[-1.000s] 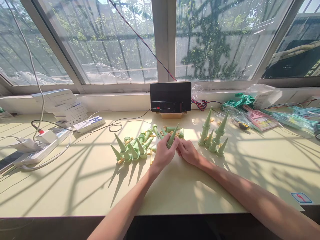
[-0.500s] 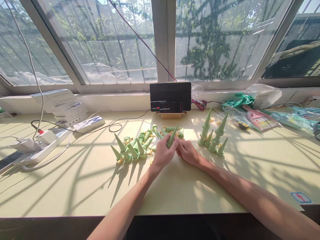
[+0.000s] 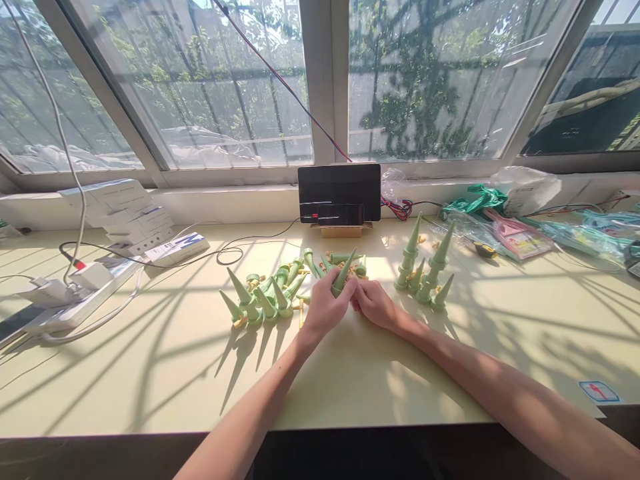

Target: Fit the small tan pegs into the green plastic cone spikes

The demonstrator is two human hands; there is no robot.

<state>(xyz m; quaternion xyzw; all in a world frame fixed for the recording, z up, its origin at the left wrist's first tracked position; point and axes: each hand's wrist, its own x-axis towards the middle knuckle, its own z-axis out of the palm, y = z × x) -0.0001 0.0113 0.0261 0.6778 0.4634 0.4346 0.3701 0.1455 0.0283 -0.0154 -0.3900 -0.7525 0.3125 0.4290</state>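
Note:
My left hand (image 3: 327, 303) is closed around a green plastic watering spike (image 3: 344, 272), its pointed end tilted up and away from me. Against it, my right hand (image 3: 374, 303) has its fingers curled in; whatever they pinch is hidden between the two hands. On the left lies a group of similar spikes (image 3: 267, 303), some standing point up, others on their sides, with small yellow-orange pieces (image 3: 301, 312) among them. More green parts (image 3: 346, 257) lie behind my hands. To the right stand several spikes (image 3: 435, 263), two of them stacked tall.
A black tablet (image 3: 340, 190) leans on a cardboard stand (image 3: 341, 231) by the window. White boxes (image 3: 127, 213) and a power strip (image 3: 85, 300) with cables sit at left. Plastic bags (image 3: 523, 233) and a yellow-black tape measure (image 3: 485, 250) lie at right.
The view has shifted very slightly. Both hands stay together on the spike, with hardly any visible movement; the groups on the table are the same.

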